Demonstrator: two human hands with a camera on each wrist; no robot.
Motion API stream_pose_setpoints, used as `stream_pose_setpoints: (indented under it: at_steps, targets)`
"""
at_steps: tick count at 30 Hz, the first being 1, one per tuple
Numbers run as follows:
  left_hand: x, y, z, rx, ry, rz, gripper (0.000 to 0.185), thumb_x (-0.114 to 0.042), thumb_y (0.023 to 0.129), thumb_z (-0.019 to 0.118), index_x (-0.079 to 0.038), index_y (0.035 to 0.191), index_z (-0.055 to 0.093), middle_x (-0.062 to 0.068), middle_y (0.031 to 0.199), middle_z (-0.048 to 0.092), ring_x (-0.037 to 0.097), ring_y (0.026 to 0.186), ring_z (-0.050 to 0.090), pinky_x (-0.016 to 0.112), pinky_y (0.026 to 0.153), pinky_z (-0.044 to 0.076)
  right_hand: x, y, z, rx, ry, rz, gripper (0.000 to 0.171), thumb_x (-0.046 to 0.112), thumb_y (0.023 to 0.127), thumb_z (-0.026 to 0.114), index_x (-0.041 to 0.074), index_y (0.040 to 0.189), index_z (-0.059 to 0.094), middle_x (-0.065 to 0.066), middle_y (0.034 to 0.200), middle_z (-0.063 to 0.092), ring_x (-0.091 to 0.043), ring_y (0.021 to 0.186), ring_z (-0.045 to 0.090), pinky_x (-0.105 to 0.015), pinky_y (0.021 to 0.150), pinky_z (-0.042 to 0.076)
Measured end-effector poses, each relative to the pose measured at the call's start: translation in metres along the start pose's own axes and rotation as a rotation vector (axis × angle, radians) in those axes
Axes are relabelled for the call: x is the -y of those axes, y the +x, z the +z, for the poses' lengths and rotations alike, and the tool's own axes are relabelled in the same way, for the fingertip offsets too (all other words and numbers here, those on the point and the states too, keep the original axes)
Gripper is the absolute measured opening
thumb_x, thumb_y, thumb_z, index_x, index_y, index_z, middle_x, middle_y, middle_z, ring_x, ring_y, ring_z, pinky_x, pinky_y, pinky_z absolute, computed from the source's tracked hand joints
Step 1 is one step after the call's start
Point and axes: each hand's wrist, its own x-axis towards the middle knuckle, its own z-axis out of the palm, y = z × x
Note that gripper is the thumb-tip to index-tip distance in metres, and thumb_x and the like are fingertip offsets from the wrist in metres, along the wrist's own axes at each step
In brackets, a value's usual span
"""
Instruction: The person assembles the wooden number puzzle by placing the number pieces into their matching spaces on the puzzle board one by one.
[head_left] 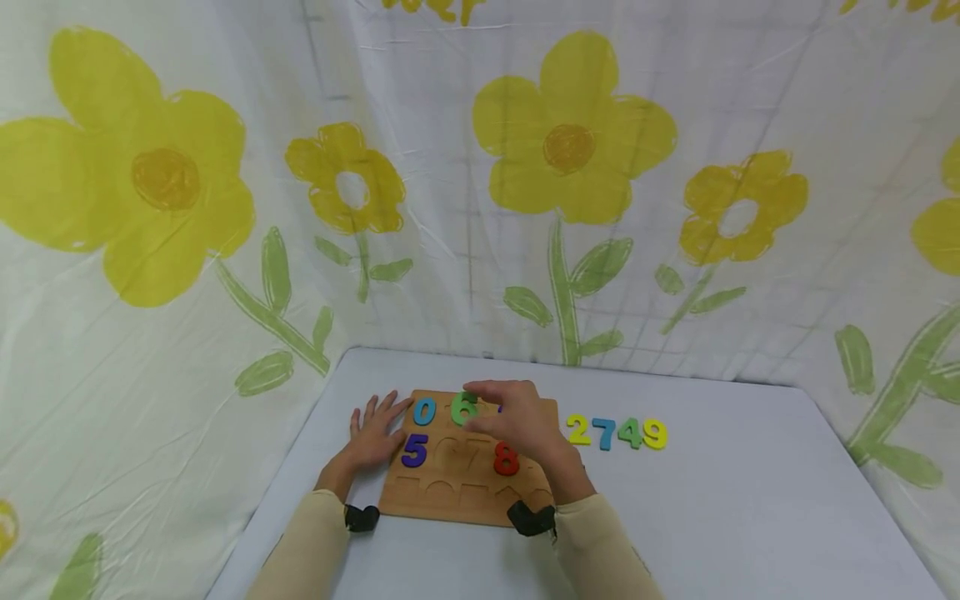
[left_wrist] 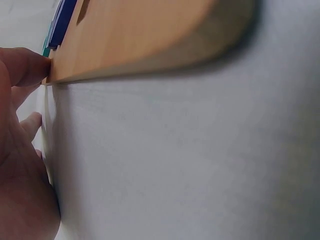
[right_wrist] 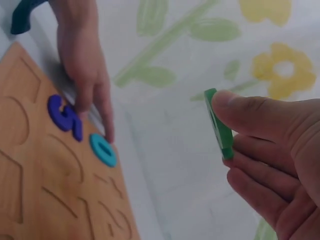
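A flowered curtain [head_left: 573, 187] hangs behind a white table [head_left: 742, 500], and on the table I see a wooden number board [head_left: 453, 504]. The left hand [head_left: 372, 439] has its fingers spread, the thumb against the board's left edge. The right hand [head_left: 527, 422] pinches a green six [head_left: 456, 408] between thumb and fingers, above the board. Blue zero [head_left: 417, 412], purple five [head_left: 415, 451] and red eight [head_left: 506, 458] sit on it; a yellow two [head_left: 578, 430] lies to its right.
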Motion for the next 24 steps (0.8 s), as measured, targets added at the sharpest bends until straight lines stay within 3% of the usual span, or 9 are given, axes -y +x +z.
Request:
stream_pose_setpoints:
  at_steps: [4, 8, 15, 20, 24]
  targets:
    - [0.003, -0.001, 0.003, -0.032, -0.045, 0.045, 0.066, -0.015, 0.100, 0.057, -0.009, 0.165, 0.046, 0.029, 0.178, 0.023, 0.060, 0.165, 0.001, 0.078, 0.128, -0.011, -0.006, 0.003, 0.014, 0.022, 0.066, 0.083, 0.051, 0.024, 0.092, 0.087, 0.015, 0.141, 0.076, -0.003, 0.140, 0.077, -0.036, 0.136, 0.069, -0.059, 0.111, 0.057]
    - [0.004, -0.001, 0.004, -0.044, -0.057, 0.060, 0.066, -0.016, 0.100, 0.057, -0.010, 0.165, 0.047, 0.029, 0.178, 0.024, 0.060, 0.165, 0.002, 0.078, 0.128, -0.011, -0.018, 0.005, 0.032, 0.037, 0.048, 0.142, 0.050, 0.029, 0.094, 0.087, 0.018, 0.142, 0.075, 0.001, 0.141, 0.076, -0.032, 0.138, 0.069, -0.055, 0.111, 0.058]
    - [-0.001, 0.002, 0.001, -0.005, 0.012, 0.009, 0.065, -0.014, 0.103, 0.058, -0.011, 0.166, 0.047, 0.027, 0.179, 0.023, 0.058, 0.166, 0.004, 0.078, 0.128, -0.008, -0.040, 0.003, 0.060, 0.097, -0.013, 0.149, 0.056, 0.024, 0.095, 0.088, 0.015, 0.148, 0.071, 0.000, 0.148, 0.072, -0.033, 0.138, 0.068, -0.050, 0.111, 0.059]
    - [-0.001, 0.001, 0.000, 0.001, 0.028, -0.007, 0.065, -0.015, 0.104, 0.058, -0.012, 0.167, 0.045, 0.025, 0.180, 0.023, 0.057, 0.167, 0.003, 0.078, 0.129, -0.007, -0.047, -0.002, 0.074, 0.131, -0.048, 0.179, 0.056, 0.026, 0.095, 0.088, 0.020, 0.148, 0.071, 0.005, 0.149, 0.070, -0.027, 0.139, 0.067, -0.049, 0.111, 0.058]
    - [0.002, 0.001, 0.000, -0.002, 0.021, -0.006, 0.064, -0.015, 0.104, 0.058, -0.011, 0.167, 0.045, 0.025, 0.180, 0.023, 0.057, 0.167, 0.003, 0.077, 0.128, -0.008, -0.050, -0.001, 0.084, 0.134, -0.078, 0.131, 0.053, 0.023, 0.093, 0.090, 0.018, 0.143, 0.074, 0.005, 0.145, 0.073, -0.022, 0.135, 0.067, -0.047, 0.114, 0.057]
